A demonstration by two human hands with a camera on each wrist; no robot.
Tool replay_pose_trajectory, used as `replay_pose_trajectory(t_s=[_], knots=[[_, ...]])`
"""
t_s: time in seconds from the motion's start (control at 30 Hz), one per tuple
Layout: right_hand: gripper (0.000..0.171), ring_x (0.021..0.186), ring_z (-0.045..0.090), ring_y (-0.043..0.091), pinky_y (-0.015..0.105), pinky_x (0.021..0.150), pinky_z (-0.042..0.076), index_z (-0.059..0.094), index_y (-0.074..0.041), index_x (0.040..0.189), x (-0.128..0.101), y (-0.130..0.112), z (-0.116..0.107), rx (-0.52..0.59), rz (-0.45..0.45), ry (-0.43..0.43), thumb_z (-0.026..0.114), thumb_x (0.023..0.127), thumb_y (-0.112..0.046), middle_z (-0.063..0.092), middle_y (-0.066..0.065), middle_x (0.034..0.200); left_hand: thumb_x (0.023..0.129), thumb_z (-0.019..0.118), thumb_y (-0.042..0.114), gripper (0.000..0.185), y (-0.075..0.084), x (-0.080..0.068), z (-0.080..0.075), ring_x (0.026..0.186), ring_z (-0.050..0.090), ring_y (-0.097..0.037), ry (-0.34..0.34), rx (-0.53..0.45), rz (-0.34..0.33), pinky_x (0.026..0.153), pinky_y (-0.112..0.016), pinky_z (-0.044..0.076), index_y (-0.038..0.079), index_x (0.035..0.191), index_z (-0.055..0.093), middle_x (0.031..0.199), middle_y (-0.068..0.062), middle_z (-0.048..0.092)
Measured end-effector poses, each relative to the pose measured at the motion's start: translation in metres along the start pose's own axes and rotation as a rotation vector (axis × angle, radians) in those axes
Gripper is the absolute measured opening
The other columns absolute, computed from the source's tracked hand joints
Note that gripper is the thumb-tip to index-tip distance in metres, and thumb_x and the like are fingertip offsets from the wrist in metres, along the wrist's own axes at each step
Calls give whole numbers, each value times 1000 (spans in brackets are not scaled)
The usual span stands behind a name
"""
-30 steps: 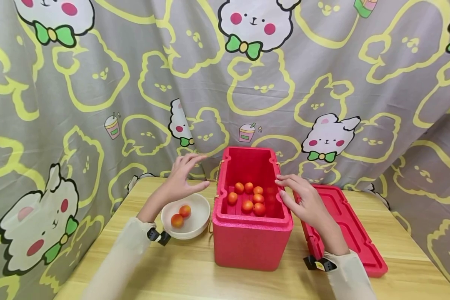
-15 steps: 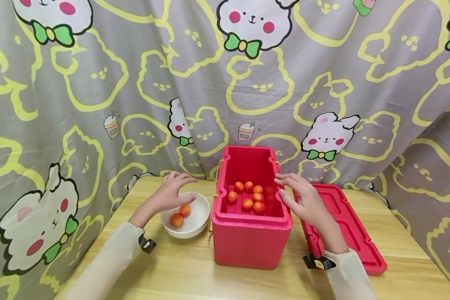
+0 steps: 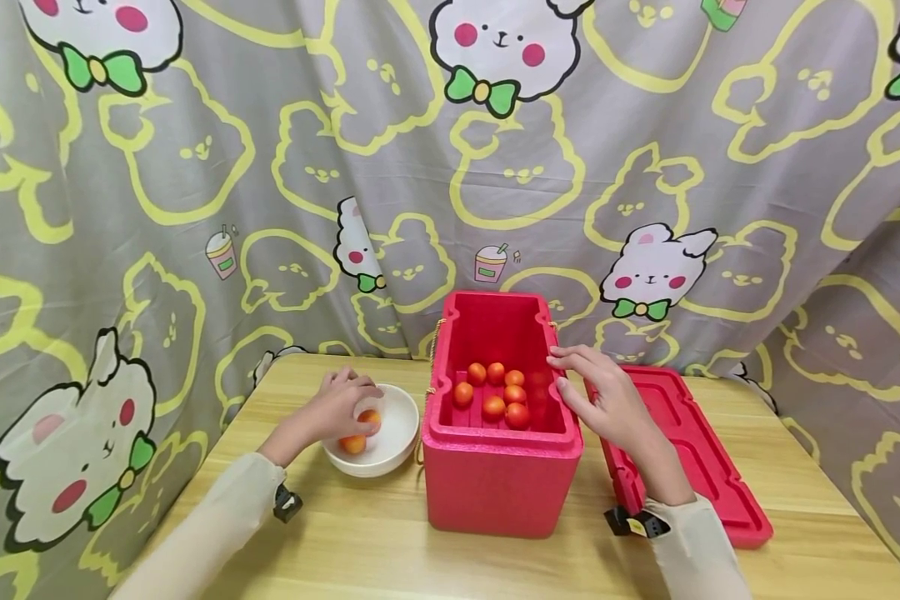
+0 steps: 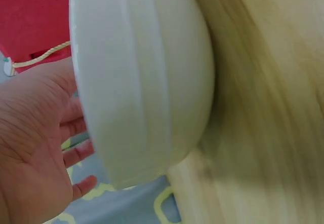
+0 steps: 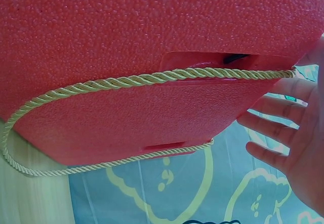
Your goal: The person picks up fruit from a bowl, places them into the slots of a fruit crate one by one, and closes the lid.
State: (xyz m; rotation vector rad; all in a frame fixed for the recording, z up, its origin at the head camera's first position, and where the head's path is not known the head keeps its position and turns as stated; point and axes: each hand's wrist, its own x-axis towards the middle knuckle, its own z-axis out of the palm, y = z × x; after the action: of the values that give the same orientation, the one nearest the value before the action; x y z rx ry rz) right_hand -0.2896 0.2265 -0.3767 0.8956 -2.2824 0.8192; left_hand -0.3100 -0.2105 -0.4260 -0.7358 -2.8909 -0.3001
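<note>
Small round orange-red fruits lie in a white bowl (image 3: 399,433). My left hand (image 3: 339,407) reaches over the bowl's left side. Its thumb and fingers curve round the farther fruit (image 3: 370,415); the nearer fruit (image 3: 353,445) is partly covered by the hand. In the left wrist view, the bowl wall (image 4: 147,82) hides the thumb's tip and both fruits. To the right stands a red foam box (image 3: 502,492) without its lid, with several similar fruits (image 3: 515,395) on its floor. My right hand (image 3: 607,396) rests with relaxed fingers on the box's right rim.
The red lid (image 3: 708,454) lies right of the box on the wooden table (image 3: 360,542). A gold cord (image 5: 126,82) hangs along the box's side. Behind the table hangs a grey patterned curtain (image 3: 405,192).
My left hand has come down from above the bowl's far edge into it, and its fingers have drawn in round the farther fruit. The right hand stays at the box rim.
</note>
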Motion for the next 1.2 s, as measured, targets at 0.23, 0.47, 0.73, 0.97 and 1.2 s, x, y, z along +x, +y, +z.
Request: replay_pose_trajectory(t_s=[0.23, 0.47, 0.73, 0.97, 1.2], knots=[[35, 119, 62, 25, 55, 89, 57, 71, -12, 121, 0, -1, 0, 4, 2, 1, 73, 86, -15, 66, 6, 132, 73, 87, 30, 44, 0, -2, 9, 96, 46, -24, -22, 98, -7, 83, -49, 34, 9, 108, 74, 109, -5, 71], [35, 119, 62, 26, 55, 90, 57, 71, -13, 121, 1, -2, 0, 7, 1, 1, 73, 87, -15, 67, 6, 131, 72, 87, 29, 36, -2, -3, 18, 95, 46, -24, -10, 123, -8, 82, -46, 34, 12, 102, 73, 103, -2, 70], [34, 118, 62, 25, 55, 88, 58, 71, -9, 121, 3, -3, -3, -11, -18, 6, 73, 87, -14, 67, 6, 131, 72, 85, 22, 32, -2, -2, 20, 92, 45, -23, 6, 125, -6, 81, -46, 33, 12, 100, 73, 99, -1, 69], [34, 118, 62, 25, 54, 89, 57, 71, -11, 121, 3, -3, -3, -7, -2, 4, 72, 87, -15, 67, 6, 131, 73, 85, 21, 28, 1, 2, 21, 90, 42, -21, -7, 83, -15, 81, -44, 31, 13, 98, 74, 98, 0, 68], [35, 119, 62, 25, 54, 89, 58, 71, -14, 122, 1, -1, 0, 3, 18, -2, 73, 87, -15, 66, 5, 132, 76, 85, 21, 28, 7, 4, 23, 90, 41, -21, -33, 21, -40, 82, -45, 27, 12, 99, 75, 99, -1, 69]])
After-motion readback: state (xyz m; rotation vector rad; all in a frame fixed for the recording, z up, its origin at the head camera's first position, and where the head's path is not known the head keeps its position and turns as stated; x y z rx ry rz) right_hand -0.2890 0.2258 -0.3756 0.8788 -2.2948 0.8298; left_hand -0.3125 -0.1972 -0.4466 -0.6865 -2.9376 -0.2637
